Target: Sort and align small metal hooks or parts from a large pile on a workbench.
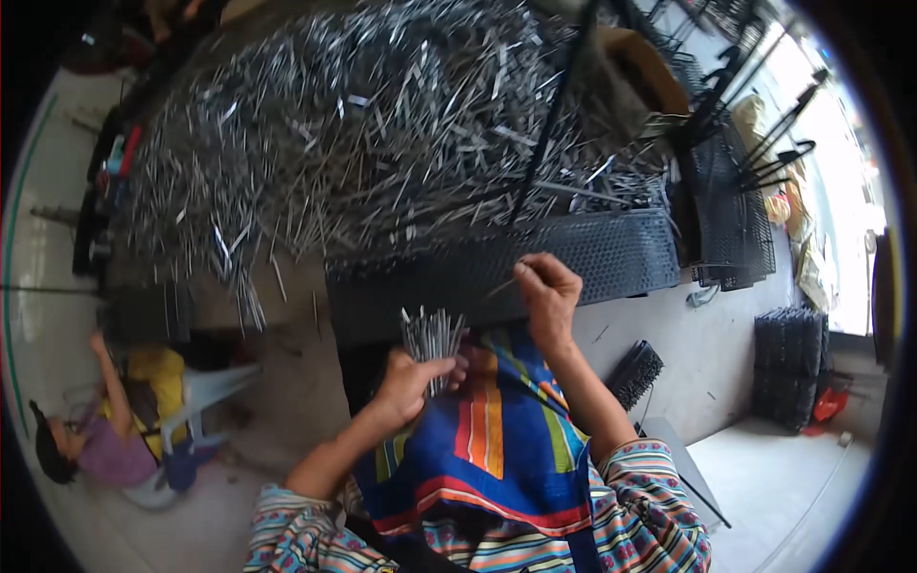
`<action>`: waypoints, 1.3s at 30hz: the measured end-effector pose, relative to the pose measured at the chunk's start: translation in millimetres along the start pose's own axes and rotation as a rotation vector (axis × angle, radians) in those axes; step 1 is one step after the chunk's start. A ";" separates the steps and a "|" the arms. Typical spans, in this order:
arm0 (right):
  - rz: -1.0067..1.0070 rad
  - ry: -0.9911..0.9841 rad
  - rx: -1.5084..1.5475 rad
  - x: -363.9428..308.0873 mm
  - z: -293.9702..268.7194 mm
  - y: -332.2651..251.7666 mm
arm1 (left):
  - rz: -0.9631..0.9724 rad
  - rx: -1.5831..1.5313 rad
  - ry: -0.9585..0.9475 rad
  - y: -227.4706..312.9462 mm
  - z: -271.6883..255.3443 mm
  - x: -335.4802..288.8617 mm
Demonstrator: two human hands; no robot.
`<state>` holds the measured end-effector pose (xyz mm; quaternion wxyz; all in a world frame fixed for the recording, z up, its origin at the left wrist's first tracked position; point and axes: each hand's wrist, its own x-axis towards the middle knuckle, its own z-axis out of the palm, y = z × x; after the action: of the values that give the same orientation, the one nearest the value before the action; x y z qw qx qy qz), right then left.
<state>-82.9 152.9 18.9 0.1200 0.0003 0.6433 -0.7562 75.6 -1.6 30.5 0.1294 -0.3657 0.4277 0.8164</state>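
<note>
on the near side of the black perforated panel (611, 250), our left hand (411, 382) wraps its fingers snugly around a bundle of thin metal strips (432, 339), their tips fanning out above the grip. over the panel's near edge, we hold our right hand (549, 298) with thumb and forefinger pinched together on a single thin piece (501, 287), which points leftward across the panel. beyond the panel we see a broad heap of loose strips (382, 124). left of the panel, a person in a purple top (119, 458) sits; right of it stand stacked black parts (788, 368).
</note>
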 end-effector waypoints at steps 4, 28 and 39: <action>-0.108 -0.048 -0.075 6.7 23.5 10.8 | -0.024 -0.150 -0.046 0.9 -19.7 12.2; -0.643 -0.321 -0.617 36.3 80.5 17.8 | 0.044 -0.410 0.033 5.6 -19.7 28.5; -0.595 -0.342 -0.783 34.8 87.4 16.7 | 0.065 -0.460 -0.003 6.2 -19.3 32.2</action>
<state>-100.3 59.2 12.3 -0.0053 -0.3510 0.8214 -0.4495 59.3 -23.9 4.4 0.0169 -0.3702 0.2416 0.8968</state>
